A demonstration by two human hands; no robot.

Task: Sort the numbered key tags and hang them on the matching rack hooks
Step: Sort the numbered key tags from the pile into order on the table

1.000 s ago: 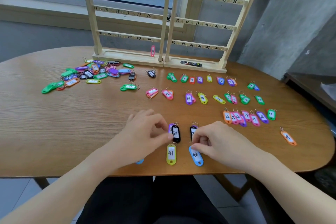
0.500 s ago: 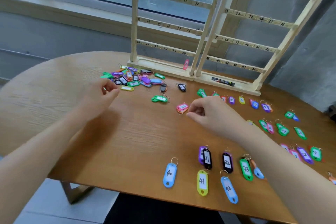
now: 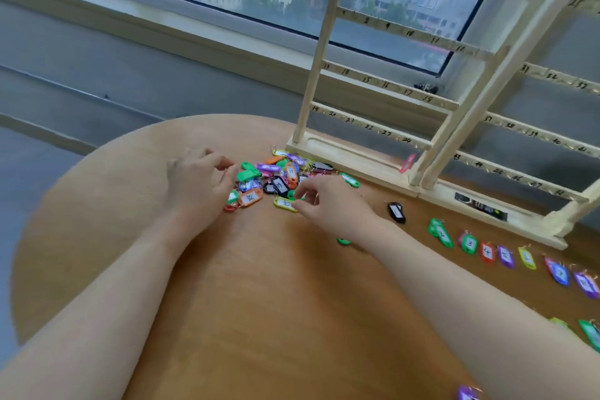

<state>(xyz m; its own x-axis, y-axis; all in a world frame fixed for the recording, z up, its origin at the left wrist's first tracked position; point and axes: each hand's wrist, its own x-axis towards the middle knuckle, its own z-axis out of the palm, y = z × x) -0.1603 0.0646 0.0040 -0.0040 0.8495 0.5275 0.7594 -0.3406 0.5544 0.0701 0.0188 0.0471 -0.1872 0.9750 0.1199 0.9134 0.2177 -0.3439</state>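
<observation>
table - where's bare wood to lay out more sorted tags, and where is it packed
Bare wood lies on the table between the forearms, and left of the left hand. Crowded: the tag pile by the rack base, and the sorted row along the right.

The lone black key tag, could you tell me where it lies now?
The black key tag lies alone on the table, right of the right hand, before the rack base.

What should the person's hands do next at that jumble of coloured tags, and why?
Probably pinch the yellow tag under the right hand and lift it out to read its number. Both hands, the left hand too, hover over the unsorted pile holding nothing, and the rack shows one pink tag.
</observation>
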